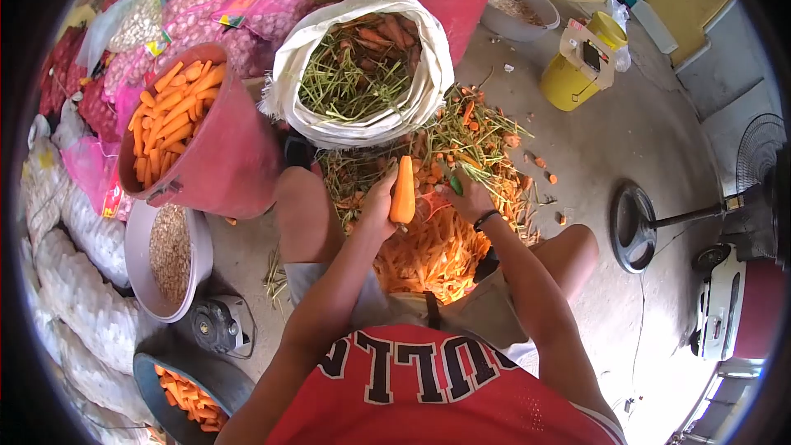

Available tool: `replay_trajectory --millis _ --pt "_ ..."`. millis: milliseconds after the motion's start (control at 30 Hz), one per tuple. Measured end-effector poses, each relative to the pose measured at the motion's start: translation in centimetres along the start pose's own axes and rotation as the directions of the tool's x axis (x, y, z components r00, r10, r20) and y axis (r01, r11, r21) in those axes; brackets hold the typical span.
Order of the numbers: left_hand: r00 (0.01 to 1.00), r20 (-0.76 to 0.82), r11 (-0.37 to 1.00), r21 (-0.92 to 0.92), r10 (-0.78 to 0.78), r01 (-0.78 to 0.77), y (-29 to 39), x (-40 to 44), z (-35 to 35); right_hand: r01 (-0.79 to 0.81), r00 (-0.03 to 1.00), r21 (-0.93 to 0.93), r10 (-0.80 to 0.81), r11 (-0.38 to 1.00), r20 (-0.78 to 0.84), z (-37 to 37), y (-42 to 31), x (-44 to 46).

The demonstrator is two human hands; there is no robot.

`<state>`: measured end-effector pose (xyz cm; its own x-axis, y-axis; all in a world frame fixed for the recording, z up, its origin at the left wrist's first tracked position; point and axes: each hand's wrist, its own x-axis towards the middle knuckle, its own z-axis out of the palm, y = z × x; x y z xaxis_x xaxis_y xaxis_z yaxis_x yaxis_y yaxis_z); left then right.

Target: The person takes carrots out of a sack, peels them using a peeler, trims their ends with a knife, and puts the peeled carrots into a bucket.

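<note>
My left hand (381, 200) is closed around an orange carrot (403, 191), which stands upright with its surface bare and smooth. In my right hand (473, 198) is a small tool with a green handle (456, 186); its working end cannot be made out. Between my legs and below both hands lies a pile of carrot peels (432, 255). Past the hands, cut carrot ends and green stalks (474, 136) spread over the floor. Beyond them stands a white sack (284, 74) with its rim rolled down, holding unpeeled carrots (387, 33) and stalks.
On the left, a red bucket (235, 136) full of peeled carrots leans toward me. Near it are a basin (202, 251), a dark tub (222, 379) with carrots and white sacks (91, 288). A yellow bucket (568, 82) and a fan (633, 227) stand right.
</note>
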<state>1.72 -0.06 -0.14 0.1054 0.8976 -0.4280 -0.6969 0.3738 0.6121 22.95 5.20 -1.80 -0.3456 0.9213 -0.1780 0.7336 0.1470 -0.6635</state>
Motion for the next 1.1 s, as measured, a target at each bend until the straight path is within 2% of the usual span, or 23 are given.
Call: replay_trajectory --millis 33,133,233,333,367,467,500,600,633,767,867,1000,1100 --pt "0.999 0.022 0.999 -0.038 0.037 -0.037 -0.5 0.4 -0.3 -0.021 0.996 0.024 0.019 0.999 0.085 -0.1 -0.7 -0.3" --pt "0.999 -0.020 0.992 -0.121 0.042 -0.045 -1.1 1.2 -0.9 -0.098 0.988 -0.104 0.109 0.990 0.109 0.9 0.4 0.5" --pt "0.998 -0.051 0.983 -0.179 0.037 -0.045 -1.4 1.8 -1.1 -0.043 0.997 -0.112 0.049 0.993 0.053 0.9 1.0 0.6" --pt "0.990 -0.138 0.952 -0.300 0.014 -0.055 -1.3 2.5 -1.2 -0.045 0.999 -0.226 0.045 0.973 -0.006 0.6 0.6 0.3" --pt "0.987 -0.162 0.947 -0.317 0.001 -0.053 -1.2 2.6 -1.4 -0.063 0.997 -0.227 0.069 0.972 0.019 0.3 0.4 0.2" --pt "0.983 -0.085 0.931 -0.317 0.161 -0.179 -1.3 2.9 -2.1 0.158 0.986 -0.084 -0.162 0.984 -0.041 0.6 1.8 0.6" --pt "0.979 -0.098 0.909 -0.364 0.181 -0.205 -1.5 3.6 -2.7 0.131 0.991 0.008 -0.131 0.991 0.009 -0.3 0.0 0.0" --pt "0.977 -0.048 0.896 -0.391 0.210 -0.211 -1.5 3.4 -2.3 0.097 0.994 0.236 -0.106 0.967 0.025 -0.5 -3.0 -0.8" --pt "0.980 -0.051 0.902 -0.386 0.192 -0.197 -1.3 3.1 -1.8 0.124 0.990 0.257 -0.136 0.958 0.032 -0.2 -3.2 -0.6" --pt "0.990 -0.047 0.926 -0.352 0.130 -0.138 -1.5 2.3 -0.4 0.142 0.989 0.009 -0.141 0.990 -0.052 0.7 -3.9 -0.7" --pt "0.991 0.019 0.932 -0.341 0.134 -0.119 -2.1 2.2 -0.5 0.137 0.991 0.147 -0.136 0.980 -0.014 -0.4 -6.0 -1.2" --pt "0.992 0.023 0.931 -0.348 0.121 -0.106 -2.4 2.6 -0.9 0.195 0.980 0.113 -0.188 0.974 -0.066 -0.3 -6.2 -1.1" --pt "0.993 -0.010 0.939 -0.324 0.118 -0.115 -2.5 2.6 -1.1 0.128 0.991 0.066 -0.129 0.990 0.025 -0.9 -6.6 -1.1"
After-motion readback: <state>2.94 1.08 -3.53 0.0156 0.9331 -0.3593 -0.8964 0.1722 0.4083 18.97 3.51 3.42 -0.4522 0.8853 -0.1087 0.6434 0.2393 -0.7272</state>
